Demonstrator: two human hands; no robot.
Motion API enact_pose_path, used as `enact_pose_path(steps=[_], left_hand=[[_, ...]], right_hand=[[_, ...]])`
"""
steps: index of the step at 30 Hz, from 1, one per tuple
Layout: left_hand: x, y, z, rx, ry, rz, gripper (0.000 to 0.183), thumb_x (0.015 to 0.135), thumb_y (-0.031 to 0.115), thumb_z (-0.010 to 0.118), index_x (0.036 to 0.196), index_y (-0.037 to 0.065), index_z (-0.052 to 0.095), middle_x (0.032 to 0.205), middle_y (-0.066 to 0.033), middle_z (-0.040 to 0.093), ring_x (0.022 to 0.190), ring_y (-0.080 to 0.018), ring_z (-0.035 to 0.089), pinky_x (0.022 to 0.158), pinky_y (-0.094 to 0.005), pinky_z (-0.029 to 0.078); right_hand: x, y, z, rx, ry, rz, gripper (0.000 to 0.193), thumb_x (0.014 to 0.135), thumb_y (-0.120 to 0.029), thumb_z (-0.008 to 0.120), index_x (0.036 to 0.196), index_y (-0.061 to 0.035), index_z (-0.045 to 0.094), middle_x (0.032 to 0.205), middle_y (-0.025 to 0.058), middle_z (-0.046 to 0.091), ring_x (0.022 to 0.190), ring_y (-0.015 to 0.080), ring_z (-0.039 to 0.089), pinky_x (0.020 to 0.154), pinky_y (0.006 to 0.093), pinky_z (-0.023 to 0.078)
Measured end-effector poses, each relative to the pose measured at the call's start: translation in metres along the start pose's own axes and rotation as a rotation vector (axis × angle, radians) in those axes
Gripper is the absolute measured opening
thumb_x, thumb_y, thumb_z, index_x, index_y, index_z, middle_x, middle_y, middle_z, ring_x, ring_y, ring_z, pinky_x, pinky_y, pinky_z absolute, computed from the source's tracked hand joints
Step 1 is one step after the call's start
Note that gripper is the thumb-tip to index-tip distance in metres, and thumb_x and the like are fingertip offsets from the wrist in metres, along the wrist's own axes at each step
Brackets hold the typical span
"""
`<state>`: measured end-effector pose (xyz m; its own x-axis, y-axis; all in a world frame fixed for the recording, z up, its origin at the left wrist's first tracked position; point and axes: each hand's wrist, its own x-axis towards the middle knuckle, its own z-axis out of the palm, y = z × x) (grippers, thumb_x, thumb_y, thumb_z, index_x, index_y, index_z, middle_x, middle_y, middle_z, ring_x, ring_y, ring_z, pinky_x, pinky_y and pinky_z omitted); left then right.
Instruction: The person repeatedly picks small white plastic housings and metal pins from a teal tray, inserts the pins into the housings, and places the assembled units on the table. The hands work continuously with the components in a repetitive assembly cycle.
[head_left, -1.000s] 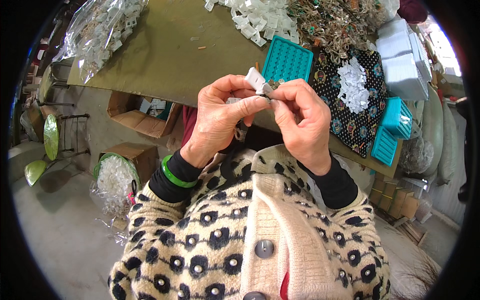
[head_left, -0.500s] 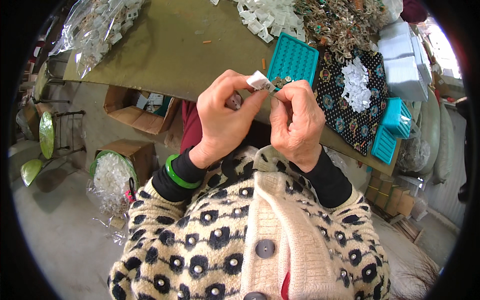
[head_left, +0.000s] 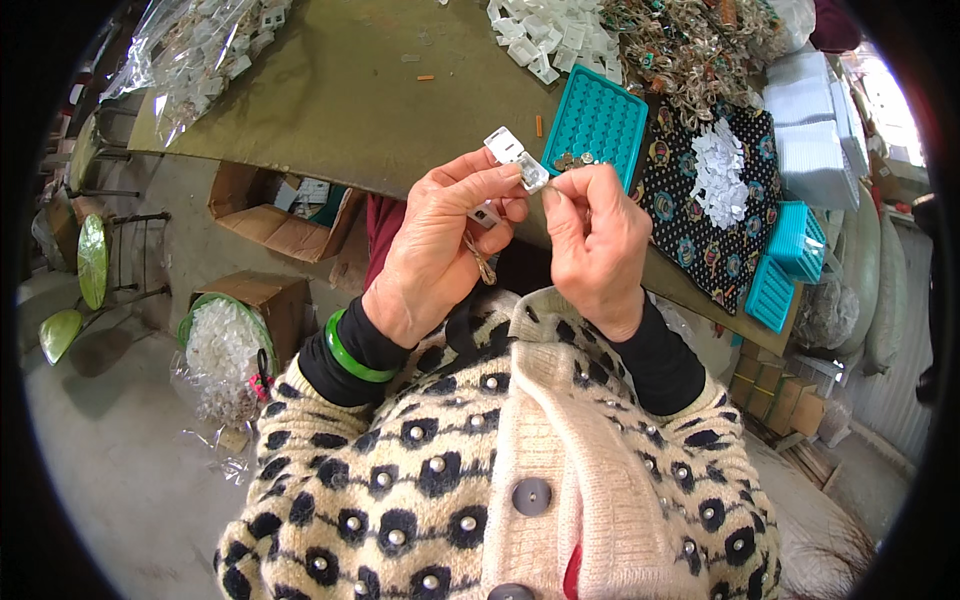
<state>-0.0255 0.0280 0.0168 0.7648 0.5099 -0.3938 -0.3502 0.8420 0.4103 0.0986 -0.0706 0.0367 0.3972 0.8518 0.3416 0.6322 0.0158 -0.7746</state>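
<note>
My left hand (head_left: 425,245) pinches a small white hinged plastic case (head_left: 505,147) between thumb and fingers, its lid swung up and some metal showing inside. A second small white piece (head_left: 485,214) sits among the curled lower fingers, and a thin twisted wire loop (head_left: 483,264) hangs below them. At the case's right edge, my right hand (head_left: 603,255) has its thumb and forefinger pinched together; what is between the fingertips is too small to make out. Just beyond the hands stands a teal tray (head_left: 612,105) of small pockets, with several round metal pieces (head_left: 575,160) at its near end.
White cases (head_left: 545,35) and tangled wires (head_left: 690,50) heap at the table's far side. Right of the tray, dotted cloth (head_left: 670,215) bears white chips (head_left: 720,175); teal baskets (head_left: 795,240) stand beyond. A cardboard box (head_left: 290,235) and a filled green basket (head_left: 225,345) are lower left.
My left hand has turned, so the case now shows its inside with the lid raised, and the wire loop has come into view. My right fingertips stay at its edge.
</note>
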Motion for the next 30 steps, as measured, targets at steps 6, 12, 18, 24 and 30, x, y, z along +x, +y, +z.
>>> enact_pose_path(steps=[6,12,18,24,30], left_hand=[[-0.001,-0.002,0.003,0.039,0.061,0.036,0.020,0.088,0.004,0.068,0.108,0.000,0.063,0.085,-0.0058,0.067,0.067,-0.0097,0.062,0.045,-0.0179,0.041],[-0.001,-0.008,0.008,0.116,0.134,0.158,0.026,0.087,0.001,0.069,0.112,-0.001,0.060,0.086,-0.0060,0.068,0.069,-0.0099,0.064,0.045,-0.0179,0.041],[0.004,-0.023,0.008,0.469,0.149,0.586,0.028,0.084,-0.001,0.072,0.110,0.000,0.062,0.084,-0.0026,0.067,0.065,-0.0063,0.060,0.047,-0.0175,0.040],[0.008,-0.030,0.008,1.008,0.091,1.098,0.029,0.081,-0.004,0.072,0.109,0.001,0.064,0.086,-0.0001,0.066,0.069,-0.0037,0.057,0.054,-0.0176,0.042],[0.001,-0.026,0.013,0.333,0.128,0.456,0.028,0.085,-0.003,0.070,0.112,-0.001,0.061,0.095,-0.0034,0.067,0.079,-0.0079,0.063,0.068,-0.0208,0.051]], right_hand=[[-0.004,0.006,0.004,-0.111,0.073,-0.247,0.012,0.084,0.003,0.064,0.087,-0.0032,0.054,0.072,0.0106,0.053,0.058,0.0288,0.056,0.051,0.0371,0.044],[-0.005,0.009,0.005,-0.094,0.119,-0.221,0.011,0.085,0.003,0.064,0.088,-0.0028,0.055,0.073,0.0110,0.054,0.060,0.0297,0.057,0.053,0.0376,0.045],[-0.007,0.009,0.000,0.067,0.047,-0.023,0.008,0.089,-0.002,0.065,0.090,-0.0015,0.057,0.070,0.0043,0.054,0.056,0.0176,0.053,0.050,0.0311,0.042],[-0.017,0.000,-0.005,0.932,0.009,0.496,0.009,0.092,-0.007,0.067,0.088,-0.0026,0.060,0.067,-0.0049,0.053,0.057,0.0006,0.045,0.050,0.0191,0.037],[-0.015,0.012,-0.006,0.448,-0.025,0.311,0.003,0.094,-0.003,0.062,0.093,-0.0003,0.061,0.078,0.0005,0.062,0.063,0.0045,0.055,0.054,0.0192,0.041]])
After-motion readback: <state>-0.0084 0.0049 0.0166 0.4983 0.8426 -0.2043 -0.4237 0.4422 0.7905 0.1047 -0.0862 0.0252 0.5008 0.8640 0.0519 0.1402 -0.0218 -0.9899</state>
